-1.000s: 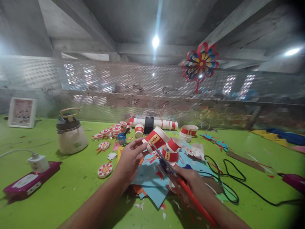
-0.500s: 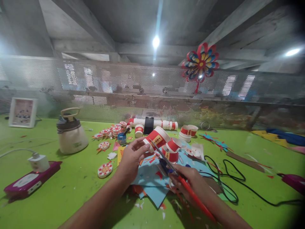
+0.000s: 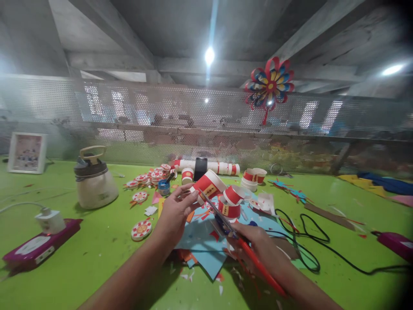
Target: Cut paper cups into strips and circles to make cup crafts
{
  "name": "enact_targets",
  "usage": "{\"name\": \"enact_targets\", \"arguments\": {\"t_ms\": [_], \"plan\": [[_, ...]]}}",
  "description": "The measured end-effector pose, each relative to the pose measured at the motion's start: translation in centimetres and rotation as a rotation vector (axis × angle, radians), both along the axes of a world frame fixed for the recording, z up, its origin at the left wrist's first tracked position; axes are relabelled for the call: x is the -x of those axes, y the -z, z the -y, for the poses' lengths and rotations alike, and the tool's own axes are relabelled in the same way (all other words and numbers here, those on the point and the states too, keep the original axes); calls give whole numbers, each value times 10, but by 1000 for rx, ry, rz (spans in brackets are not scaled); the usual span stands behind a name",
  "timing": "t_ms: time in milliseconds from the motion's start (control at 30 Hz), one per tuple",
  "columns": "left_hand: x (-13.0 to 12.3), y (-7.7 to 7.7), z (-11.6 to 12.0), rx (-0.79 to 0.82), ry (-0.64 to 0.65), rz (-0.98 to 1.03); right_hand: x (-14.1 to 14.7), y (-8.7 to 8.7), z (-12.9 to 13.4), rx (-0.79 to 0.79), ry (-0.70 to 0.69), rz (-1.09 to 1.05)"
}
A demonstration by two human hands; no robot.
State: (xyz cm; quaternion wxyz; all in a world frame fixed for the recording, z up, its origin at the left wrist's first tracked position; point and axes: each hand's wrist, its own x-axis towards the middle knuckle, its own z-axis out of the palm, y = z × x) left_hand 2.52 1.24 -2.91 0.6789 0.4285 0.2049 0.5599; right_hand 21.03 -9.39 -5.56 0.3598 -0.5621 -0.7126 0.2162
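My left hand [image 3: 179, 209] grips a red and white paper cup [image 3: 209, 188] by its base, tilted with the mouth toward the upper right. In my right hand [image 3: 250, 241] is a pair of scissors [image 3: 258, 265] with red handles. Their blades point up and left, and the tip reaches the cup's red side; whether it has cut in cannot be told. Just right of the held cup, a cut red cup piece [image 3: 233, 195] rests on another red cup piece [image 3: 229, 208]. Light blue paper sheets [image 3: 201, 234] lie beneath my hands.
Left are a large bottle [image 3: 97, 185], a purple power strip [image 3: 41, 245] and round red-and-white paper discs [image 3: 141, 230]. A blue jar [image 3: 164, 187] and a phone [image 3: 200, 168] stand farther back. On the right, a black cable [image 3: 309, 241] loops across the green table [image 3: 106, 267].
The held cup and both hands have shifted slightly left in view, as has the whole scene. The scissors stay against the cup's side; their grip looks much the same.
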Motion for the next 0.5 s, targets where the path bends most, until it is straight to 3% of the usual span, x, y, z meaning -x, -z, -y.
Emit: {"name": "enact_targets", "arguments": {"t_ms": [167, 500], "plan": [[-1, 0, 5, -31, -9, -53, -1, 5, -4, -6, 6, -10], [-2, -1, 7, -64, -79, -130, 4, -6, 1, 10, 28, 58]]}}
